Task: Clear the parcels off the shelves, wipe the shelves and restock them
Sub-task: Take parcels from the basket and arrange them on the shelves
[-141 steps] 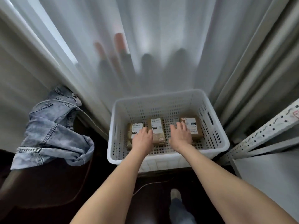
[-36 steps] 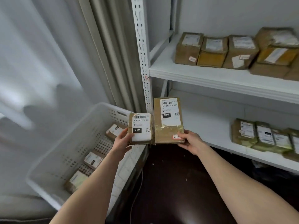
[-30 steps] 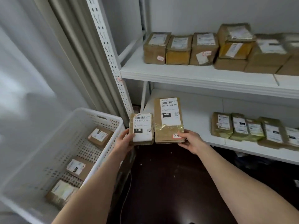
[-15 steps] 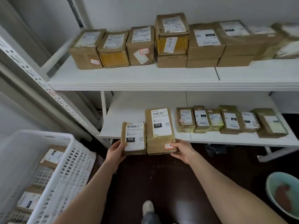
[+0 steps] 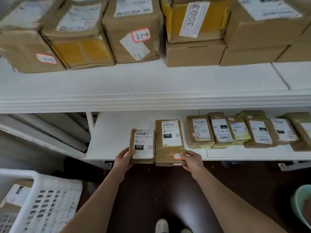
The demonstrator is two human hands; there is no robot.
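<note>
My left hand (image 5: 123, 159) grips a small brown parcel (image 5: 142, 145) with a white "010" label by its lower left corner. My right hand (image 5: 191, 160) grips a longer brown parcel (image 5: 169, 142) by its lower right corner. Both parcels are side by side over the front edge of the lower white shelf (image 5: 114, 140), just left of a row of several flat parcels (image 5: 235, 132). The upper shelf (image 5: 151, 81) carries several larger cardboard boxes (image 5: 136, 29).
A white perforated basket (image 5: 42, 199) with parcels inside stands at the lower left on the dark floor. A teal basin (image 5: 301, 207) sits at the lower right edge. My shoe (image 5: 161, 226) shows at the bottom.
I took two parcels out of the basket, turned right to the shelves and moved closer. The parcels have come from in front of the shelf to its front edge.
</note>
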